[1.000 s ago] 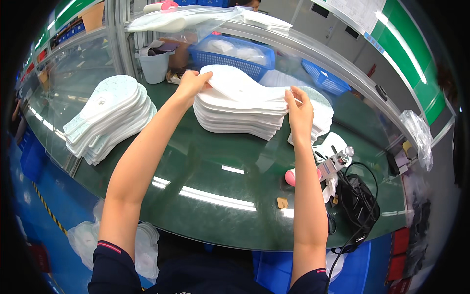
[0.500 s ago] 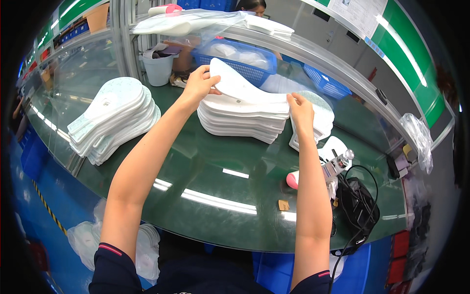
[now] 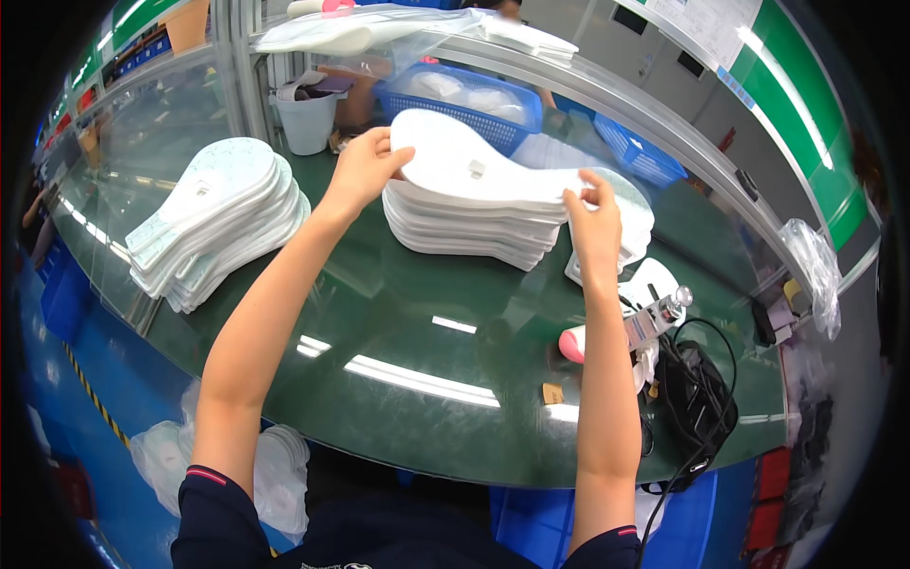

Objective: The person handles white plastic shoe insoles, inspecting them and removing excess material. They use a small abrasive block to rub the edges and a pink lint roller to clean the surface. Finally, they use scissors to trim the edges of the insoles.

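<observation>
At nine o'clock from my view, a fanned stack of pale insoles (image 3: 213,223) lies on the green counter (image 3: 398,313), well apart from my hands. Below it, at seven o'clock past the counter's edge, clear bags of more white pieces (image 3: 275,465) sit low beside a blue floor.

My left hand (image 3: 365,171), at eleven o'clock, has its grip closed on the rounded end of the top insole (image 3: 474,171), fingers over the upper edge and thumb underneath. That insole is white, with a small tab near its middle, and it is tilted up off the centre stack (image 3: 469,232), which rests on the counter just below it at twelve o'clock. Behind the stack, a white bucket (image 3: 308,119) stands beside a blue basket (image 3: 474,109) holding white items.

My right hand (image 3: 595,223), at one o'clock, pinches the insole's narrow end, fingertips on top, so the piece spans between both hands. A further low pile of insoles (image 3: 630,213) shows just behind that hand, partly hidden.

At three o'clock, close to my right forearm, a pink-handled tool (image 3: 573,343) with a metal head (image 3: 654,318) lies on the counter, its black cable running to a black box (image 3: 697,398). A small tan block (image 3: 553,392) sits at five o'clock.
</observation>
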A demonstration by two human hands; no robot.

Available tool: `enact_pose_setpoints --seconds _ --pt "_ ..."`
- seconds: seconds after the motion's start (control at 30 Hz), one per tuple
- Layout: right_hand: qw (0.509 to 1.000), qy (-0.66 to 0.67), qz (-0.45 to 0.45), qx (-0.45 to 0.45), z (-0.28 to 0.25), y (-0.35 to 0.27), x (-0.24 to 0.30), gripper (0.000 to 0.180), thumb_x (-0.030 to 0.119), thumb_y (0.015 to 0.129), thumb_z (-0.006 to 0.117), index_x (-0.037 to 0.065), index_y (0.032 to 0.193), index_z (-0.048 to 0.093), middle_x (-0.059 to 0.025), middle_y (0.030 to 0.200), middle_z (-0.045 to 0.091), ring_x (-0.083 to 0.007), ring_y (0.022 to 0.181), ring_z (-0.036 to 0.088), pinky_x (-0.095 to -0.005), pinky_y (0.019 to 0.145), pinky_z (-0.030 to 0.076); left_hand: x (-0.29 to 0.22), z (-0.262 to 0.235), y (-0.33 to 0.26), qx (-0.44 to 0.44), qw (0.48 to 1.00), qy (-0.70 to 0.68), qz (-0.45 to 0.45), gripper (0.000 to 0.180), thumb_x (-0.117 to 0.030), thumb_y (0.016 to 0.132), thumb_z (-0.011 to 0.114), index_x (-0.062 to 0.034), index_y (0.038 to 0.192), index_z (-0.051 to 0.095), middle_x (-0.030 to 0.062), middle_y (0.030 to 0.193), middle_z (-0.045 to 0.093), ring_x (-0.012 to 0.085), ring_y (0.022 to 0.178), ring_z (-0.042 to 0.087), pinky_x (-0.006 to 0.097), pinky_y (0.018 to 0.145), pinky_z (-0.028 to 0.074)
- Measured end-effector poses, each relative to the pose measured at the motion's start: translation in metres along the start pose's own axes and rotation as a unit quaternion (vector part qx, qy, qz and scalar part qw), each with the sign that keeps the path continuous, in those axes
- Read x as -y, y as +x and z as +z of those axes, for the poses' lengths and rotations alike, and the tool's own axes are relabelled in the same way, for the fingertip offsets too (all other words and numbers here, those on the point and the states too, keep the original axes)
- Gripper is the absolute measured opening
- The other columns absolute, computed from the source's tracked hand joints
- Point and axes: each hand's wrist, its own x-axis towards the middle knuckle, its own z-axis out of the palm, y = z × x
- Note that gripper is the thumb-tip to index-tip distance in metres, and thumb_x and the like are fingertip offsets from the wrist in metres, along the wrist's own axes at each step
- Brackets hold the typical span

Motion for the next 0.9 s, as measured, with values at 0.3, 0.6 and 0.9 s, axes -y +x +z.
enact_pose_setpoints --seconds 0.3,0.6,0.9 --pt "0.995 -0.043 -0.067 0.067 0.019 -0.028 -0.009 0.065 0.034 0.086 0.051 -0.008 0.130 0.028 -0.0289 0.135 0.025 -0.0362 0.128 0.023 -0.0369 0.104 0.022 0.021 0.018 -0.013 -0.009 0.984 0.173 -0.029 0.083 -0.049 0.086 0.045 0.0084 0.135 0.011 0.0252 0.140 0.019 0.0312 0.133 0.014 0.035 0.105 0.018" --pt "0.991 -0.034 -0.119 0.059 0.013 -0.043 -0.004 0.063 0.030 0.087 0.051 -0.006 0.132 0.027 -0.0270 0.136 0.025 -0.0352 0.128 0.023 -0.0366 0.105 0.018 0.014 0.004 -0.011 -0.026 0.958 0.282 0.048 0.071 -0.049 0.088 0.037 -0.0040 0.138 0.015 0.0225 0.143 0.012 0.0331 0.134 0.005 0.040 0.107 0.008" --pt "0.974 -0.007 -0.083 0.211 -0.061 -0.131 0.051 0.040 0.008 0.082 0.056 0.006 0.121 0.048 -0.0145 0.134 0.036 -0.0284 0.116 0.043 -0.0343 0.091 0.038 0.016 -0.130 -0.066 -0.178 0.721 0.669 -0.030 0.048 -0.039 0.085 0.049 -0.0093 0.122 0.046 0.0170 0.120 0.049 0.0380 0.111 0.044 0.050 0.090 0.035"
